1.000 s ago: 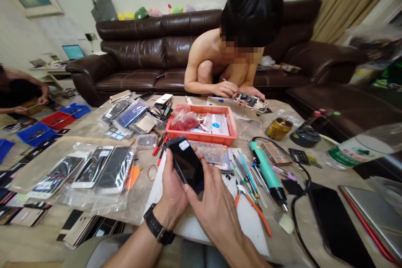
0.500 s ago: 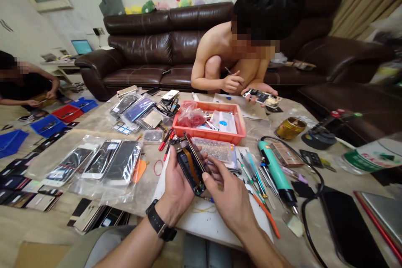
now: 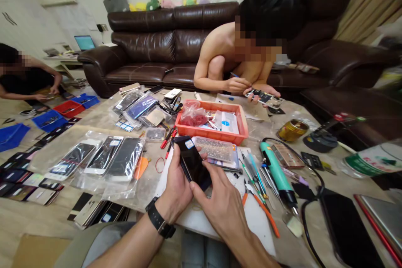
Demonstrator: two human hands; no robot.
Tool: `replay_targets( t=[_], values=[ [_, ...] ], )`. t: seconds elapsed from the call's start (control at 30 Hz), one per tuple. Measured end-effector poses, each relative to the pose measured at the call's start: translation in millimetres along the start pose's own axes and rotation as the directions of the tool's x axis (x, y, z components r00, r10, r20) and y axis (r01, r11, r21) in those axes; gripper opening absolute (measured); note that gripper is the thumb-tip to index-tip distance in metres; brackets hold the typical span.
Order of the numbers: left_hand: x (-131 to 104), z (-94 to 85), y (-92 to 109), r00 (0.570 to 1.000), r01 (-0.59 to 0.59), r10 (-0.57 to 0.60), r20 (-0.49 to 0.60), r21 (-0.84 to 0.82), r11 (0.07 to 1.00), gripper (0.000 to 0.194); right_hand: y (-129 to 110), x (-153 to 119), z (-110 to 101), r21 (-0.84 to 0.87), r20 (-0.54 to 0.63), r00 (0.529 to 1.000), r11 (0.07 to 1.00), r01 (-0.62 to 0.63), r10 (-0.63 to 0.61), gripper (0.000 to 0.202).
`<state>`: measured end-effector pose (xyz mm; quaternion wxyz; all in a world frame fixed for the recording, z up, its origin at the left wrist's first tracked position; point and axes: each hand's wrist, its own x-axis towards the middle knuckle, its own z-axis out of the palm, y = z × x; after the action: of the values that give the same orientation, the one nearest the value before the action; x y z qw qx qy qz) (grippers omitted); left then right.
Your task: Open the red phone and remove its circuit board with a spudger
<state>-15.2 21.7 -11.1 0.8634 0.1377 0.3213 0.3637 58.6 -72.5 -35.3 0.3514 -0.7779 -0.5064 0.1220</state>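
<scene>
A dark smartphone [image 3: 194, 160] with a small white sticker near its top lies tilted between my hands, screen side up. My left hand [image 3: 176, 178] wraps round its left edge and underside. At its lower right, my right hand [image 3: 221, 192] grips the edge, thumb on the bottom corner and fingers along the side. Whether the screen sits fully flush in the frame I cannot tell. Under my hands is a white work mat [image 3: 254, 217], with orange-handled pliers [image 3: 265, 213] on it to the right.
Behind the phone stand a red tray [image 3: 213, 135] and a box of small screws [image 3: 216, 149]. Bagged screens [image 3: 124, 161] lie left. A teal electric screwdriver [image 3: 276, 171], its black cable and a black phone [image 3: 353, 230] lie right. Across the table a person [image 3: 216, 58] holds an opened phone.
The phone's screen, raised before over the inside with its orange ribbon cable, has come down over the body. My right hand has shifted slightly. The co-worker's tool hand has moved nearer their phone.
</scene>
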Motion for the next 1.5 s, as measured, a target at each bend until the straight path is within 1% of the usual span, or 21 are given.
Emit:
replay_targets(
  t=[0.17, 0.27, 0.33, 0.37, 0.43, 0.5, 0.57, 0.6, 0.67, 0.7, 0.8, 0.87, 0.93, 1.0, 1.1, 1.17, 1.23, 1.3, 1.4, 1.43, 1.5],
  values=[
    [0, -4.0, 1, 1.000, 0.020, -0.020, -0.021, 0.042, 0.999, 0.035, -6, -2, -2, 0.026, 0.023, 1.000, 0.999, -0.020, 0.019, 0.061],
    [-1, -6.4, 2, 0.999, 0.002, 0.001, -0.042, 0.066, 0.998, 0.021, -13, -4, -6, 0.073, 0.074, 0.996, 0.996, -0.046, 0.040, 0.062],
    [-2, -7.5, 5, 0.998, -0.005, 0.009, -0.055, 0.089, 0.996, 0.018, -16, -2, -8, 0.126, 0.122, 0.989, 0.988, -0.095, 0.079, 0.068],
    [-3, -7.7, 7, 0.998, 0.001, 0.005, -0.059, 0.104, 0.995, 0.018, -16, -1, -9, 0.185, 0.137, 0.985, 0.974, -0.131, 0.107, 0.070],
    [-5, -7.3, 11, 0.998, 0.025, -0.017, -0.059, 0.132, 0.991, 0.022, -14, 2, -10, 0.350, 0.151, 0.973, 0.911, -0.218, 0.175, 0.066],
    [-9, -6.9, 14, 0.998, 0.058, -0.051, -0.048, 0.164, 0.985, 0.028, -10, 4, -11, 0.500, 0.186, 0.953, 0.812, -0.301, 0.238, 0.048],
    [-13, -7.5, 14, 0.996, 0.090, -0.086, -0.031, 0.208, 0.974, 0.032, -5, 4, -11, 0.588, 0.273, 0.926, 0.717, -0.374, 0.260, 0.032],
    [-14, -8.1, 12, 0.994, 0.107, -0.104, -0.022, 0.233, 0.967, 0.034, -3, 3, -11, 0.617, 0.317, 0.915, 0.679, -0.399, 0.250, 0.030],
    [-18, -9.6, 6, 0.990, 0.137, -0.138, -0.013, 0.270, 0.953, 0.034, 1, -1, -11, 0.679, 0.372, 0.903, 0.601, -0.422, 0.214, 0.032],
    [-19, -10.0, 2, 0.987, 0.155, -0.158, -0.011, 0.284, 0.946, 0.033, 2, -3, -11, 0.707, 0.377, 0.905, 0.570, -0.418, 0.197, 0.033],
    [-23, -8.4, -15, 0.978, 0.199, -0.211, 0.001, 0.323, 0.925, 0.030, 7, -12, -14, 0.778, 0.346, 0.921, 0.494, -0.389, 0.181, 0.035],
    [-26, -5.0, -28, 0.978, 0.191, -0.207, 0.013, 0.336, 0.923, 0.029, 10, -16, -19, 0.812, 0.315, 0.928, 0.450, -0.372, 0.199, 0.042],
    [-28, -0.5, -43, 0.984, 0.157, -0.175, 0.025, 0.333, 0.930, 0.032, 16, -18, -26, 0.829, 0.287, 0.930, 0.426, -0.361, 0.230, 0.050],
    [-31, 4.3, -57, 0.989, 0.108, -0.133, 0.056, 0.328, 0.938, 0.041, 24, -18, -36, 0.832, 0.275, 0.926, 0.419, -0.365, 0.259, 0.054],
    [-38, 9.5, -80, 0.988, -0.046, -0.005, 0.153, 0.330, 0.943, 0.052, 38, -15, -54, 0.822, 0.283, 0.909, 0.411, -0.394, 0.305, 0.054],
    [-44, 9.9, -93, 0.966, -0.177, 0.078, 0.248, 0.405, 0.897, 0.052, 46, -16, -65, 0.813, 0.253, 0.896, 0.422, -0.401, 0.365, 0.055],
    [-50, 7.8, -102, 0.937, -0.271, 0.105, 0.334, 0.503, 0.820, 0.052, 53, -17, -72, 0.806, 0.197, 0.878, 0.438, -0.398, 0.436, 0.056],
    [-54, 4.4, -108, 0.922, -0.315, 0.094, 0.376, 0.587, 0.746, 0.053, 60, -19, -73, 0.805, 0.142, 0.860, 0.449, -0.389, 0.491, 0.055],
    [-53, 1.7, -110, 0.912, -0.355, 0.080, 0.403, 0.677, 0.645, 0.054, 66, -20, -70, 0.799, 0.115, 0.839, 0.453, -0.396, 0.531, 0.052],
    [-50, 2.0, -108, 0.905, -0.380, 0.072, 0.419, 0.724, 0.576, 0.054, 67, -19, -69, 0.794, 0.116, 0.835, 0.454, -0.403, 0.537, 0.051],
    [-41, 3.3, -95, 0.893, -0.432, 0.035, 0.450, 0.830, 0.353, 0.047, 69, -16, -68, 0.791, 0.144, 0.828, 0.439, -0.426, 0.543, 0.051]
  ],
)
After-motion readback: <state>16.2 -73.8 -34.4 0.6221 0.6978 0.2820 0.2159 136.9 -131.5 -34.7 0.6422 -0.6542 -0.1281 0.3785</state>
